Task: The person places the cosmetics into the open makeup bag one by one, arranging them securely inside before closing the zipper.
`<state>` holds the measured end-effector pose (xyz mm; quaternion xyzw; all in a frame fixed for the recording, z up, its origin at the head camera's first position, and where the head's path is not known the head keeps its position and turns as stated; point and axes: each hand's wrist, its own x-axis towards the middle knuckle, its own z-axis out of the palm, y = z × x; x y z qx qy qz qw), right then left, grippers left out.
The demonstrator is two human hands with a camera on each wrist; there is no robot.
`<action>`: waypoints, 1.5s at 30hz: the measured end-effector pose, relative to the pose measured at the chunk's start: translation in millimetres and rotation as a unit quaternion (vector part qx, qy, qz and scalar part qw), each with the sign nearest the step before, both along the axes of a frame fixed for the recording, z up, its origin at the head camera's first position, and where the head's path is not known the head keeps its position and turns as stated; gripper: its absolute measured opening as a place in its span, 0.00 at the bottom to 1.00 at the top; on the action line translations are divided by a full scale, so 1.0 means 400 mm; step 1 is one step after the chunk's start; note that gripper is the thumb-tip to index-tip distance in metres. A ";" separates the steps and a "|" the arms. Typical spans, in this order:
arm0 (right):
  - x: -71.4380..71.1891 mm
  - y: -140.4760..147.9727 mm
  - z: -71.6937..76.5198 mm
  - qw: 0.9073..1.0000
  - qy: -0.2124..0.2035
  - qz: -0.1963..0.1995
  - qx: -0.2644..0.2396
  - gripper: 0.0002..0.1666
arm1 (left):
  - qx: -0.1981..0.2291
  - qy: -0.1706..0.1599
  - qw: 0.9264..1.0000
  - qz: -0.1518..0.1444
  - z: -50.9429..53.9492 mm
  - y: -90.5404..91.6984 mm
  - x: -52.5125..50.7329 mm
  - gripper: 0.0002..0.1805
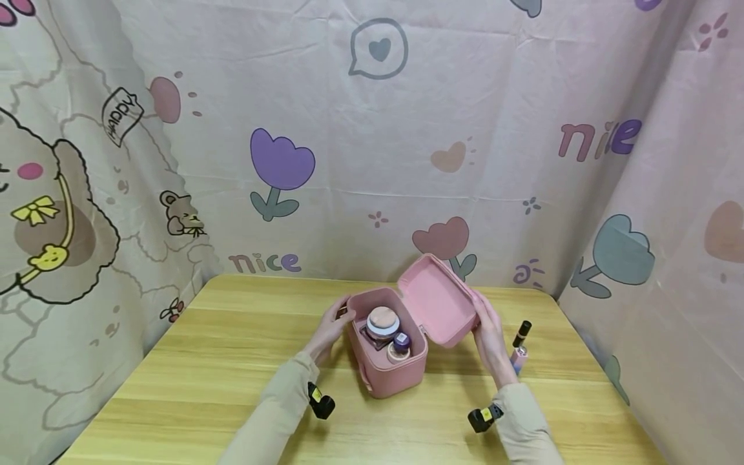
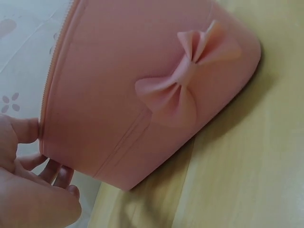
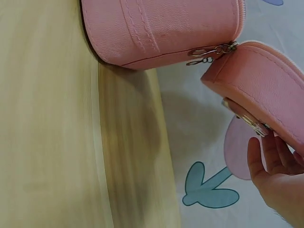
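Note:
A pink cosmetic case (image 1: 391, 382) stands on the table with its lid (image 1: 438, 303) swung back to the right. Inside lie a round white-rimmed container (image 1: 383, 325) with a pale pink top, a dark flat square item partly under it, a small purple-capped jar (image 1: 402, 341) and a round cream-coloured item (image 1: 398, 354). My left hand (image 1: 332, 329) grips the case at its far left corner, thumb at the zipped rim. My right hand (image 1: 489, 329) holds the lid by its outer right edge. A bow (image 2: 183, 78) decorates the case front, and zipper pulls (image 3: 209, 52) hang near the hinge.
Right of the right hand, a black tube (image 1: 522, 333) and a pink-and-blue tube (image 1: 518, 359) are on the wooden table (image 1: 250, 336). A printed curtain (image 1: 349, 142) hangs behind and at both sides. Both wrists carry small black cameras (image 1: 321, 402).

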<state>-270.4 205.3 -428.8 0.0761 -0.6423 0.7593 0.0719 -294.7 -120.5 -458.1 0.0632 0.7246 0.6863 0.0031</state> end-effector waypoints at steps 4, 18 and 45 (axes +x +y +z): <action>-0.017 0.000 0.000 1.000 -0.014 0.005 0.001 0.37 | -0.002 0.000 1.000 0.007 -0.002 -0.001 0.015 0.32; -0.074 -0.032 -0.002 0.997 -0.058 -0.057 0.000 0.40 | -0.002 0.014 0.999 0.040 -0.013 -0.003 0.062 0.33; -0.017 -0.120 -0.042 0.964 -0.043 -0.244 0.092 0.34 | -0.037 0.024 0.998 0.052 -0.016 -0.002 0.115 0.37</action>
